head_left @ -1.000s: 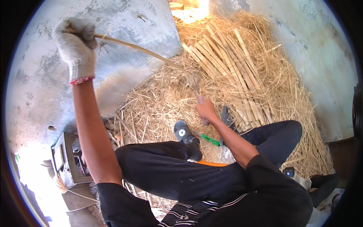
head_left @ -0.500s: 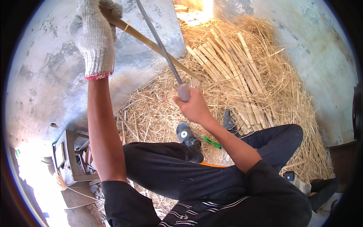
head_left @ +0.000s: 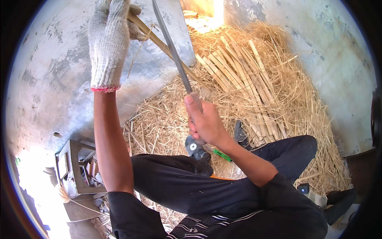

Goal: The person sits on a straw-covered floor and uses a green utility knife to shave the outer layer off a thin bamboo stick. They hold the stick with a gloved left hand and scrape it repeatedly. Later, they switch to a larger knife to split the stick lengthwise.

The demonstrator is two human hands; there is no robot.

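At the upper left my left hand point(head_left: 108, 46), in a white knitted glove with a red cuff, is closed around a long narrow bamboo strip point(head_left: 159, 43). The strip slants down to the right over the shavings, and a thin curled sliver point(head_left: 137, 55) hangs from it near the glove. In the middle my bare right hand point(head_left: 207, 121) grips the handle of a long knife point(head_left: 172, 47). Its narrow grey blade points up and crosses the strip in view; whether the edge touches it I cannot tell.
Several split bamboo strips point(head_left: 246, 79) lie in a bundle on a heap of shavings point(head_left: 159, 115). A green object point(head_left: 222, 155) lies by my shoe point(head_left: 193, 145). At left stands a wooden frame point(head_left: 75, 163) with scraps inside. Grey walls point(head_left: 318, 59) rise around.
My left hand and the strip have moved a little right. My right hand has turned with the knife, its blade standing steeper. A thin sliver now hangs longer from the strip.
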